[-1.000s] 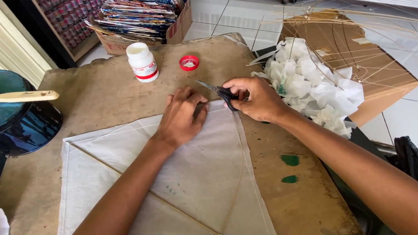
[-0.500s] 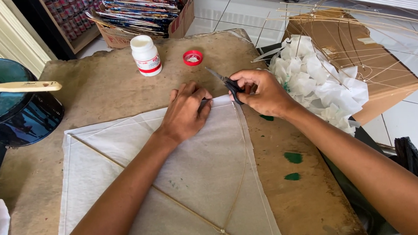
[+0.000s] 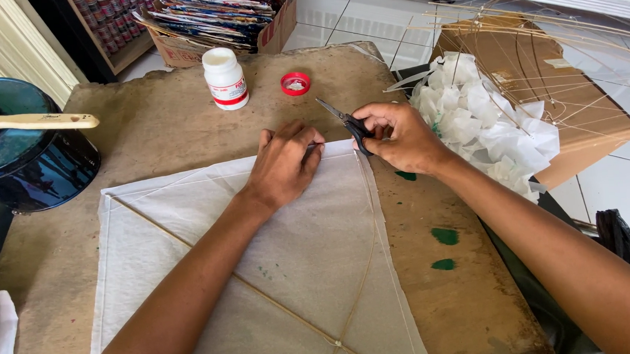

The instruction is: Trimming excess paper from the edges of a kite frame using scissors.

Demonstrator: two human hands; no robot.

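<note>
A white paper kite (image 3: 262, 273) with thin bamboo sticks lies flat on the brown worktable (image 3: 147, 135). My left hand (image 3: 285, 164) presses down on the kite's far corner, fingers curled on the paper. Just to its right, my right hand (image 3: 399, 137) grips black-handled scissors (image 3: 344, 119), blades pointing up-left beside the kite's top edge. The blades look nearly closed and clear of the paper.
A white glue bottle (image 3: 225, 77) and its red cap (image 3: 296, 83) stand at the table's far side. A dark pot (image 3: 27, 163) with a wooden-handled brush (image 3: 39, 122) sits left. Crumpled white paper (image 3: 485, 125) and a bamboo frame on cardboard (image 3: 561, 78) lie right. Green spots (image 3: 444, 236) mark the table.
My right hand with the scissors has lifted slightly away from the kite's corner, blades now pointing up-left. My left hand stays pressed on the paper.
</note>
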